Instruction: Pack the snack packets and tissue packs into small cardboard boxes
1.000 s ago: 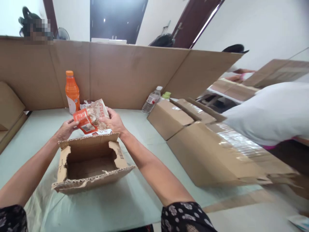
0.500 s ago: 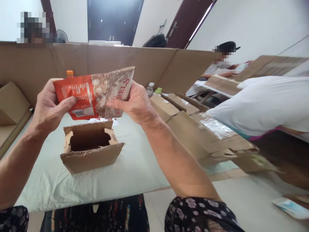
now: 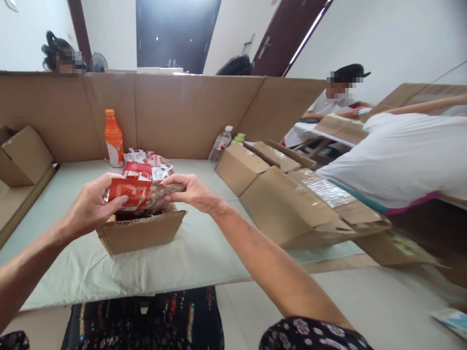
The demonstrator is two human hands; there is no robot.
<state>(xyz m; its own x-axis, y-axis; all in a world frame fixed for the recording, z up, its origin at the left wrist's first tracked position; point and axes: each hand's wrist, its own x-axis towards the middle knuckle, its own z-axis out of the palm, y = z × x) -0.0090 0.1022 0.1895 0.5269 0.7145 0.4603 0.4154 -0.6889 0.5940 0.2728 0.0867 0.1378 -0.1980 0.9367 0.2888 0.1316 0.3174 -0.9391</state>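
Observation:
An orange and brown printed snack pouch [image 3: 136, 195] is held between my two hands, over the mouth of an open cardboard box [image 3: 144, 233]. My left hand [image 3: 98, 201] grips its left end, thumb lying across the front. At the other end, my right hand [image 3: 191, 193] pinches the pouch's edge between thumb and fingers. The pouch covers most of the box's opening, so the inside is largely hidden. Just behind the box lies a pile of red and white packets [image 3: 146, 165] on the pale green cloth [image 3: 207, 243].
An orange drink bottle [image 3: 114, 138] and a clear bottle [image 3: 221, 144] stand by the cardboard partition [image 3: 182, 112]. Several cardboard boxes [image 3: 288, 204] crowd the right side; another box [image 3: 27, 155] is at far left. A person in white [image 3: 408, 160] leans in at right, and other people sit beyond.
Both hands have lowered the pouch from above the box down to its opening, tilting its face. The packets and the orange bottle behind are now uncovered.

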